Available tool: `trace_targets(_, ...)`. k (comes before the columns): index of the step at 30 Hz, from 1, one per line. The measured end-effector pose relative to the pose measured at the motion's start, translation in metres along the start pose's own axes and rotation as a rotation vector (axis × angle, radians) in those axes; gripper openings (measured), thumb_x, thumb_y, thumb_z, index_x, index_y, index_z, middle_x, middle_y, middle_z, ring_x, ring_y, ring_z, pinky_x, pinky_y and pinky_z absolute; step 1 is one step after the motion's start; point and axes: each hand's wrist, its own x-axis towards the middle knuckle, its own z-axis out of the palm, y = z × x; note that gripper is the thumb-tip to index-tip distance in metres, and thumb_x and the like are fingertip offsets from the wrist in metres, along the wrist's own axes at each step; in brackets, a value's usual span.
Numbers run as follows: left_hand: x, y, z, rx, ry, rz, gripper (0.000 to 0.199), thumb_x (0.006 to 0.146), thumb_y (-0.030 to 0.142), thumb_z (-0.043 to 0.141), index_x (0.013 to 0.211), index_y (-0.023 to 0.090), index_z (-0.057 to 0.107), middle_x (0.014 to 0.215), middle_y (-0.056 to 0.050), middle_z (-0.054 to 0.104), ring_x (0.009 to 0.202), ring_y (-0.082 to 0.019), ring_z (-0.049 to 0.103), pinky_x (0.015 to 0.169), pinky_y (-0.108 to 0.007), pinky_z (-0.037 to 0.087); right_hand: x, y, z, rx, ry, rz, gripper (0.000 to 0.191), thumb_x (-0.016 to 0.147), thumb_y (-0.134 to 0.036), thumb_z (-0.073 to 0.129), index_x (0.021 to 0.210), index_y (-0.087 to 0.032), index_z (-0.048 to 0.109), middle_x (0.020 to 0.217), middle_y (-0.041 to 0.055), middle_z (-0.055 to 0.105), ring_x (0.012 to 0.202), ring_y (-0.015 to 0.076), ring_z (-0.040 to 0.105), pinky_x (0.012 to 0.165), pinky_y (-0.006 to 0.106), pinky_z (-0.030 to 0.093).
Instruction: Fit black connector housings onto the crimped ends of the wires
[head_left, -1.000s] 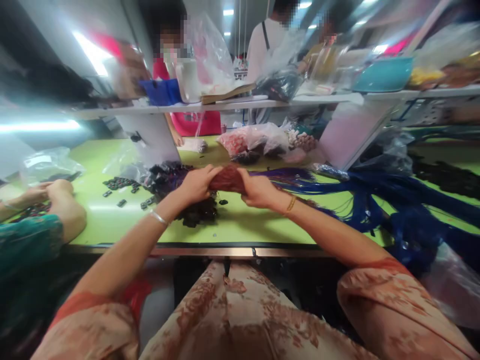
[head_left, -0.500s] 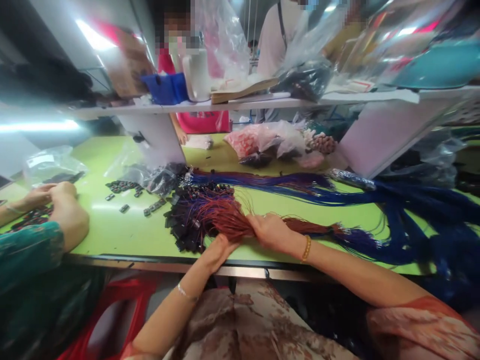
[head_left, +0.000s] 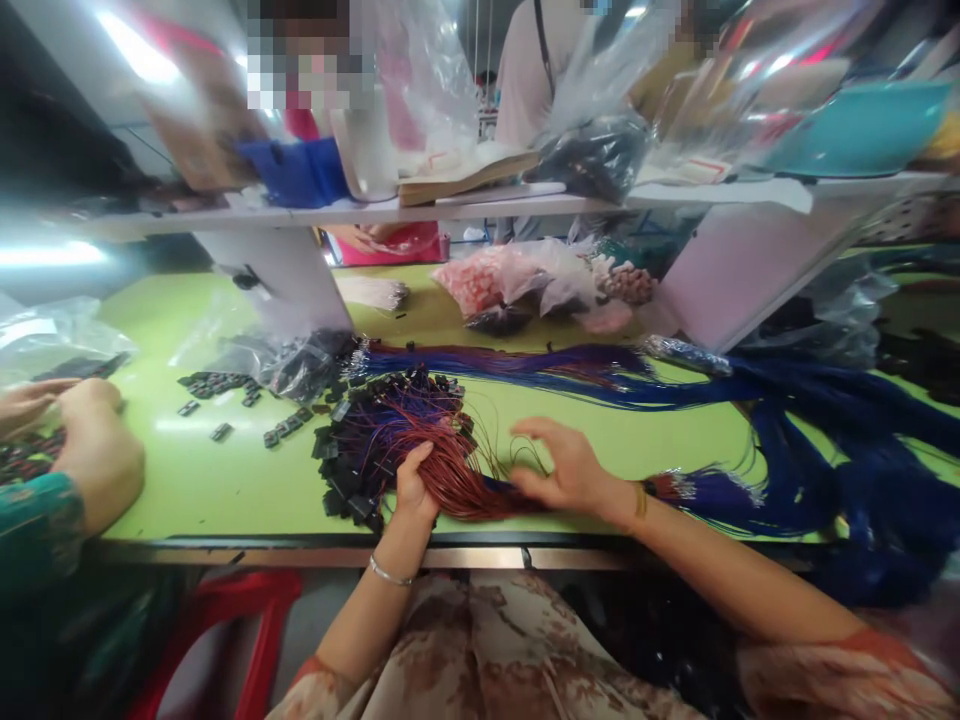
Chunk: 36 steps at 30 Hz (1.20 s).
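Observation:
A thick bundle of brown and purple wires (head_left: 469, 480) lies on the green table, with black connectors (head_left: 349, 480) fanned out at its left end. My left hand (head_left: 415, 482) is closed around the bundle just right of the connectors, thumb on top. My right hand (head_left: 566, 468) hovers over the bundle's right part, thumb and fingers apart, with nothing between them. Farther right, the silvery tips of more wires (head_left: 709, 490) rest on the table. Behind the bundle, a long row of blue and brown wires (head_left: 510, 365) runs across.
Small black parts (head_left: 221, 385) lie scattered left of the connectors, near a clear plastic bag (head_left: 292, 360). At far left a co-worker's hands (head_left: 82, 420) handle small pieces. A white shelf (head_left: 465, 208) spans the back. Dark blue wires (head_left: 810, 440) hang over the right edge.
My right hand has let go of the wire bundle, opened and moved right. My left hand has shifted left and up on the bundle. The view has swung slightly right.

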Motion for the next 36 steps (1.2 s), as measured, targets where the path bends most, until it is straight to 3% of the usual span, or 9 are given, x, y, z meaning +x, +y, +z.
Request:
trace_targets(3,-0.001,0.003,-0.003,0.012,0.002,0.000,0.029,0.065,0.019,0.067,0.092,0.010,0.071,0.088,-0.008,0.074,0.076,-0.019,0.070,0.084,-0.033,0.055,0.045,0.028,0.009,0.202,0.116,0.426,0.049,0.092,-0.055,0.041,0.117,-0.015,0.049,0.114,0.0141,0.063,0.100,0.0193,0.061,0.082,0.032,0.047)
trace_targets(8,-0.007,0.006,-0.005,0.047,0.093,-0.030,0.012,0.066,0.013,0.068,0.077,0.011,0.070,0.077,-0.005,0.074,0.067,-0.018,0.070,0.085,-0.036,0.056,0.101,0.037,0.048,0.676,-0.294,0.916,0.069,0.091,-0.071,0.021,0.088,-0.012,0.057,0.072,0.0090,0.065,0.062,0.0146,0.060,0.063,0.027,0.049)
trace_targets(11,-0.008,0.007,-0.006,0.060,0.129,-0.050,0.012,0.068,0.014,0.069,0.080,0.011,0.071,0.081,-0.006,0.075,0.072,-0.018,0.070,0.086,-0.034,0.056,0.104,0.000,0.051,0.801,-0.407,0.754,0.080,0.087,-0.075,0.010,0.085,-0.013,0.059,0.066,0.0060,0.061,0.060,0.0139,0.057,0.064,0.028,0.050)
trace_targets(14,-0.010,0.010,-0.012,0.081,0.169,-0.057,0.013,0.067,0.014,0.068,0.079,0.012,0.071,0.081,-0.005,0.075,0.073,-0.017,0.070,0.084,-0.031,0.056,0.089,-0.048,0.046,0.438,-0.358,0.364,0.063,0.081,-0.074,0.044,0.087,-0.014,0.061,0.089,0.0087,0.064,0.082,0.0187,0.059,0.079,0.035,0.050)
trace_targets(18,-0.018,0.019,-0.033,0.091,0.075,-0.090,0.024,0.058,0.015,0.065,0.081,0.013,0.072,0.081,-0.007,0.074,0.082,-0.025,0.071,0.089,-0.040,0.055,0.058,-0.082,0.056,0.169,-0.316,0.124,0.097,0.058,-0.054,0.078,0.132,-0.003,0.043,0.133,0.0272,0.045,0.119,0.0340,0.048,0.096,0.047,0.045)
trace_targets(21,-0.023,0.025,-0.045,0.040,-0.110,-0.067,0.048,0.057,0.030,0.071,0.103,0.016,0.070,0.107,-0.011,0.072,0.115,-0.034,0.060,0.105,-0.049,0.043,0.039,-0.084,0.077,0.056,-0.338,0.022,0.097,0.071,-0.032,0.069,0.144,0.008,0.020,0.145,0.0361,0.028,0.137,0.0385,0.030,0.107,0.050,0.037)
trace_targets(25,-0.020,0.023,-0.040,0.054,-0.253,-0.070,0.072,0.059,0.054,0.074,0.118,0.015,0.062,0.134,-0.017,0.057,0.138,-0.033,0.036,0.115,-0.048,0.030,0.028,-0.088,0.105,-0.179,-0.372,-0.104,0.077,0.077,-0.016,0.059,0.141,0.012,0.027,0.143,0.0396,0.031,0.136,0.0413,0.035,0.105,0.054,0.040)
trace_targets(29,-0.014,0.023,-0.025,0.116,-0.116,-0.044,0.044,0.061,0.031,0.074,0.101,0.011,0.068,0.116,-0.018,0.068,0.127,-0.032,0.051,0.113,-0.046,0.034,0.030,-0.094,0.117,-0.324,-0.270,-0.264,0.048,0.090,-0.012,0.039,0.134,0.005,0.042,0.135,0.0357,0.046,0.129,0.0373,0.045,0.103,0.060,0.039)
trace_targets(36,-0.018,0.050,-0.009,0.080,0.100,0.162,0.021,0.066,0.015,0.069,0.087,0.015,0.068,0.079,-0.004,0.071,0.084,-0.016,0.069,0.088,-0.030,0.052,0.017,-0.051,0.114,-0.025,-0.151,-0.470,0.057,0.087,-0.025,0.049,0.140,-0.006,0.037,0.140,0.0261,0.045,0.138,0.0310,0.033,0.107,0.056,0.035)
